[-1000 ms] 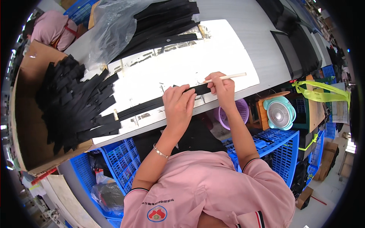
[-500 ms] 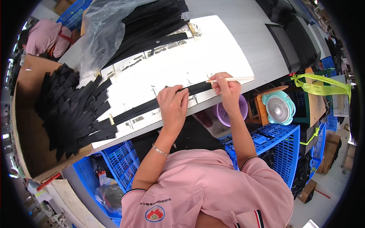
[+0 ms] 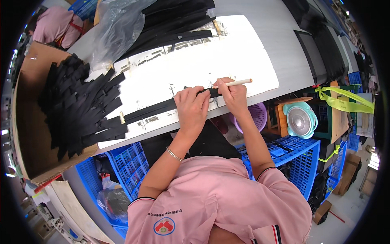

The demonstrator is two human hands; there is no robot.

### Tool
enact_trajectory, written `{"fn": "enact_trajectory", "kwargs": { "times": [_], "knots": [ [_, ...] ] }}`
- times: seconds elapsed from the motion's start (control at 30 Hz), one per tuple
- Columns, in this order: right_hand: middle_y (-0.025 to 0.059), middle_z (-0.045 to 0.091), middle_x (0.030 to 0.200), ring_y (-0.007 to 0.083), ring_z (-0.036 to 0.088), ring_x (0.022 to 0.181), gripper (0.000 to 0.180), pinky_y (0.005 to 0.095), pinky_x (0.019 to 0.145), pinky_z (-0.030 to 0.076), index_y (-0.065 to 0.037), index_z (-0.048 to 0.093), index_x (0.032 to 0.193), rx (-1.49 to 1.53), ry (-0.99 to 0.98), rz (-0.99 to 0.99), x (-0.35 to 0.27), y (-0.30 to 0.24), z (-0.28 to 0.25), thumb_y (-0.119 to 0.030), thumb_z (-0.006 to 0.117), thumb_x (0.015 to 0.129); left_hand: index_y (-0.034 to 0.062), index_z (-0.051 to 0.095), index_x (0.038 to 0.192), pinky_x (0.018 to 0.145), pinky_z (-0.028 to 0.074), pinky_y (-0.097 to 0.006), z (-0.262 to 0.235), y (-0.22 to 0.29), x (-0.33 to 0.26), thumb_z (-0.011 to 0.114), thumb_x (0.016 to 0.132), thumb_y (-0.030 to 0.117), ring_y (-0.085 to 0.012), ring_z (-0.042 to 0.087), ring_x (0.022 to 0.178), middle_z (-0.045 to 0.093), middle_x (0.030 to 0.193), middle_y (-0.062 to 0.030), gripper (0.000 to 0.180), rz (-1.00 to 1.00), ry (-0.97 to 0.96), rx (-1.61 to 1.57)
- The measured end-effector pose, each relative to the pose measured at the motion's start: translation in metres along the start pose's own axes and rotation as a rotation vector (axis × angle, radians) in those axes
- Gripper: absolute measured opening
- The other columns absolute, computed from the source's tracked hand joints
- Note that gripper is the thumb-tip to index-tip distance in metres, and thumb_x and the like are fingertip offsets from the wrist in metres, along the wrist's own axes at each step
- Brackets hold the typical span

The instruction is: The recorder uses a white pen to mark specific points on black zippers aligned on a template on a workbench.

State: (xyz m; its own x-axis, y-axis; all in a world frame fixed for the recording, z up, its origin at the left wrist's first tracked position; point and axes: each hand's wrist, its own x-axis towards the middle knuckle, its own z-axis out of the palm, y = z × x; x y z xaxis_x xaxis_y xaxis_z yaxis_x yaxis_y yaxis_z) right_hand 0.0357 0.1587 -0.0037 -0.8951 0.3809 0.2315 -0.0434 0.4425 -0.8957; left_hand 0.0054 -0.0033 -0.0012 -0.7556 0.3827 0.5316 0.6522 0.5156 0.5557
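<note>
A long black fabric strip lies along the near side of a white marked board. My left hand is closed over the strip, its bent fingertips pressing it against the board. Just to the right, my right hand grips a white pencil between thumb and fingers. The pencil slants, with its tip low by the strip's upper edge near my left fingertips. My fingers partly hide the strip's right end. At the strip's left side a small tan tab sits on the board.
An open cardboard box at the left holds a heap of short black strips. More black strips and a clear plastic bag lie at the back. Below the table are blue crates, a purple basket and a turquoise fan.
My right hand has moved left along the strip with the pencil, close to my left hand. My left hand stays on the strip. The whole view has shifted slightly.
</note>
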Motion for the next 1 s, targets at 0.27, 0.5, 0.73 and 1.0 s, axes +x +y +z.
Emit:
{"fn": "enact_trajectory", "kwargs": {
  "times": [0.27, 0.5, 0.73, 1.0],
  "knots": [
    [0.0075, 0.072, 0.073, 0.0147, 0.067, 0.062, 0.027, 0.0287, 0.057, 0.050, 0.000, 0.074, 0.089, -0.007, 0.008, -0.009, -0.001, -0.001, -0.001, -0.019, 0.061, 0.103, 0.0070, 0.076, 0.096, 0.094, 0.041, -0.039, 0.002, 0.000, 0.000, 0.080, 0.081, 0.008, -0.0220, 0.061, 0.099, 0.069, 0.103, -0.0020, 0.016, 0.006, 0.014, -0.011],
    [0.0068, 0.070, 0.067, 0.0136, 0.066, 0.059, 0.029, 0.0295, 0.056, 0.050, 0.001, 0.074, 0.080, 0.031, -0.086, -0.041, -0.002, 0.002, -0.008, -0.017, 0.063, 0.100, 0.0074, 0.076, 0.096, 0.094, 0.041, -0.039, 0.001, -0.001, 0.000, 0.080, 0.081, 0.007, -0.0222, 0.061, 0.099, 0.069, 0.104, -0.0019, 0.015, 0.008, 0.014, -0.006],
    [0.0078, 0.070, 0.070, 0.0144, 0.066, 0.065, 0.027, 0.0298, 0.060, 0.051, 0.003, 0.072, 0.081, 0.071, -0.111, 0.030, -0.005, 0.004, -0.008, -0.012, 0.060, 0.099, 0.0087, 0.074, 0.111, 0.108, 0.036, -0.048, -0.005, -0.004, -0.005, 0.077, 0.085, 0.011, -0.0266, 0.058, 0.116, 0.067, 0.121, -0.0056, 0.026, -0.010, -0.058, -0.013],
    [0.0022, 0.065, 0.069, 0.0055, 0.051, 0.060, 0.030, 0.0215, 0.055, 0.039, 0.002, 0.072, 0.085, 0.283, 0.144, 0.095, -0.009, 0.010, -0.011, -0.018, 0.059, 0.103, 0.0070, 0.060, 0.139, 0.118, 0.018, -0.065, -0.025, -0.003, -0.028, 0.069, 0.096, 0.023, -0.0364, 0.038, 0.146, 0.049, 0.152, -0.0153, 0.048, -0.115, -0.160, 0.107]
  ]
}}
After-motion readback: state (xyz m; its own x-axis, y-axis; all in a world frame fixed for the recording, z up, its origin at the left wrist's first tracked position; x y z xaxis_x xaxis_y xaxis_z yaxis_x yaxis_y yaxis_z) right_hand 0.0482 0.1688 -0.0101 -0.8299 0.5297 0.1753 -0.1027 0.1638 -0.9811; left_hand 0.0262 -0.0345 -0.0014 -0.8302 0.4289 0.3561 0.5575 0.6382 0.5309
